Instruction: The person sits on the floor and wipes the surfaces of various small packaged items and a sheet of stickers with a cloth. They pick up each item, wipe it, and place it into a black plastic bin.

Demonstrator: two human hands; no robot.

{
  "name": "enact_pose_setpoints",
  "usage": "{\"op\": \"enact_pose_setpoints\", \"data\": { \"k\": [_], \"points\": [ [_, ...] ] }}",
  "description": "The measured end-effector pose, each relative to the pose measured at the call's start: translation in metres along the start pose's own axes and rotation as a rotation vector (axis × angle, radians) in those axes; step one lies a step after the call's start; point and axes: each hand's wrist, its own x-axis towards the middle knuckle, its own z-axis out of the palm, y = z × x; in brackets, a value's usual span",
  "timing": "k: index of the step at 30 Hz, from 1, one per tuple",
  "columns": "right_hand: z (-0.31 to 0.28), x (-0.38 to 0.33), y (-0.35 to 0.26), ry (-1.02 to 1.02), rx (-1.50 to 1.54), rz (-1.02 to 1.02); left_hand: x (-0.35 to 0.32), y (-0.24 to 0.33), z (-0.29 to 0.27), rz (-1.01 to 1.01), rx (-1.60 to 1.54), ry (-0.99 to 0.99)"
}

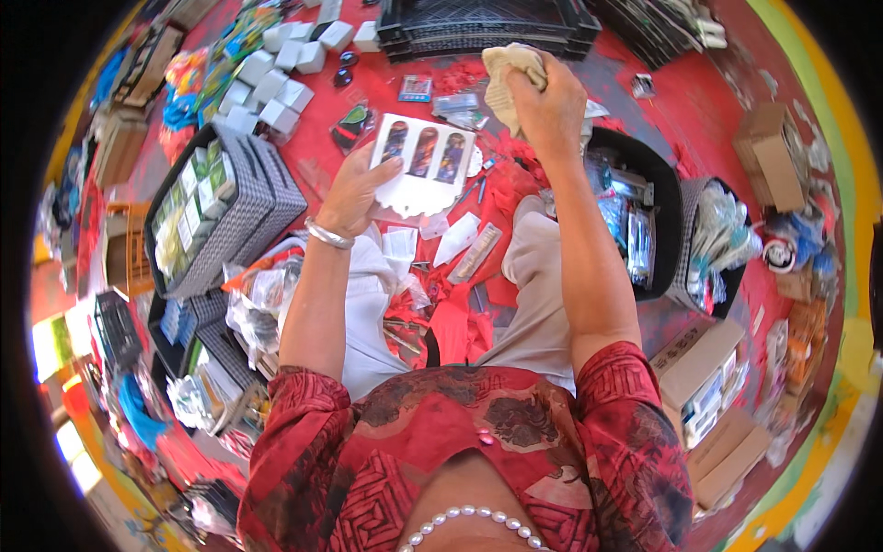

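Observation:
My left hand (353, 195) grips a white box (416, 191) by its left edge, thumb on the front. Three arched windows on the box show dark, colourful contents, and its lower edge is scalloped. Raised to the right of it, my right hand (557, 109) is closed on a crumpled beige cloth (502, 90). The cloth is apart from the box. Between my knees, beneath the box, lie white paper pieces (457, 239) and a clear slim packet (476, 254) on red cloth (452, 322).
On the left stand a patterned grey basket (269, 184) of small boxes and several white cubes (270, 86). Black crates (487, 29) sit ahead. To the right are a black bin (664, 175) of packets and an open cardboard box (692, 361). Sunglasses (344, 70) lie on the red floor covering.

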Motion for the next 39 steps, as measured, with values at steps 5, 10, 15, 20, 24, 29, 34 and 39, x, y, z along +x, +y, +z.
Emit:
{"op": "enact_pose_setpoints", "data": {
  "k": [5,10,15,20,24,29,34,39],
  "points": [
    [0.028,-0.044,-0.047,-0.469,-0.013,-0.506,0.001,-0.006,0.0,0.06,0.132,-0.033],
    [0.018,-0.02,-0.018,-0.35,-0.495,-0.102,-0.01,0.004,-0.009,0.043,-0.019,-0.036],
    [-0.009,-0.008,0.003,-0.335,-0.325,-0.089,-0.006,0.013,-0.021,0.135,-0.234,-0.029],
    [-0.004,-0.033,-0.018,-0.632,0.068,-0.109,-0.001,0.006,-0.023,0.173,-0.167,0.242],
    [0.001,-0.05,-0.031,-0.798,-0.036,-0.187,0.002,0.0,-0.027,0.169,-0.069,0.098],
    [0.01,-0.055,-0.037,-0.709,-0.06,-0.195,0.006,0.008,-0.031,0.003,-0.067,0.03],
    [0.011,-0.051,-0.035,-0.685,0.02,0.024,0.008,0.012,-0.034,0.016,-0.272,-0.243],
    [0.008,-0.051,-0.043,-0.706,0.272,0.231,0.015,-0.011,-0.026,0.132,0.1,0.15]
  ]
}}
